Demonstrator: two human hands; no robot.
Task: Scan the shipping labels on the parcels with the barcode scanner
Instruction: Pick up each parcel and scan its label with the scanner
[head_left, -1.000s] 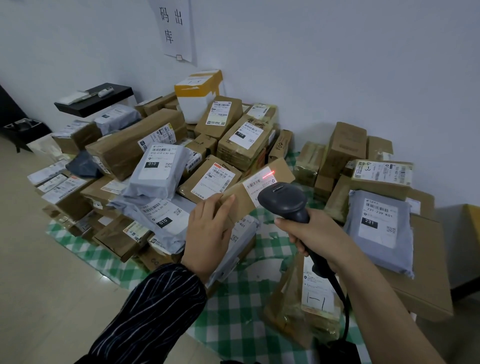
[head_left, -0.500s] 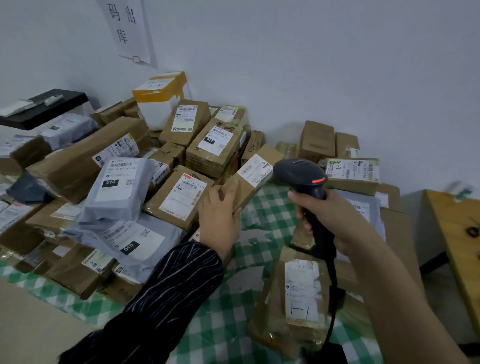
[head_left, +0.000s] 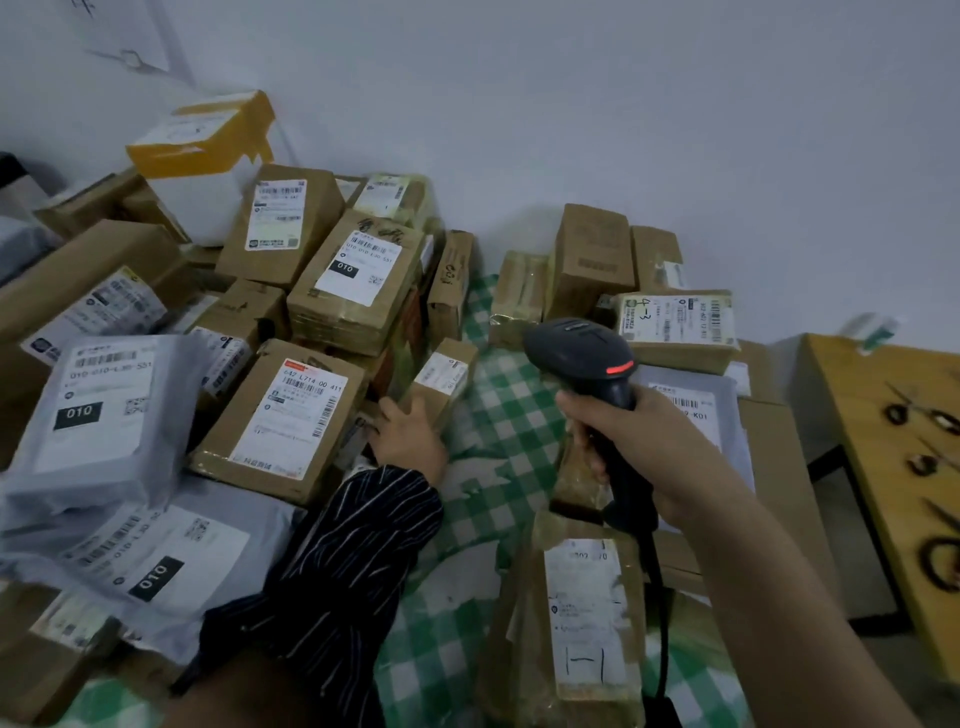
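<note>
My right hand (head_left: 636, 447) grips the handle of a black barcode scanner (head_left: 579, 356). Its head points left and a red light glows on it. My left hand (head_left: 410, 439), in a dark striped sleeve, holds a small brown box (head_left: 441, 379) with a white label, low against the parcel pile. The scanner sits to the right of that box, a short way off. A taped brown parcel (head_left: 582, 618) with a white label lies on the cloth below my right hand.
Many brown boxes and grey mailer bags (head_left: 104, 415) are heaped on a green checked cloth (head_left: 493, 415) against a white wall. More parcels (head_left: 675, 327) stack up at the right. A wooden table (head_left: 883, 441) with small dark items stands at the far right.
My left hand has lowered the small box from mid-air down against the pile. The scanner has drawn back to the right and its red beam is off the label. The view has swung right.
</note>
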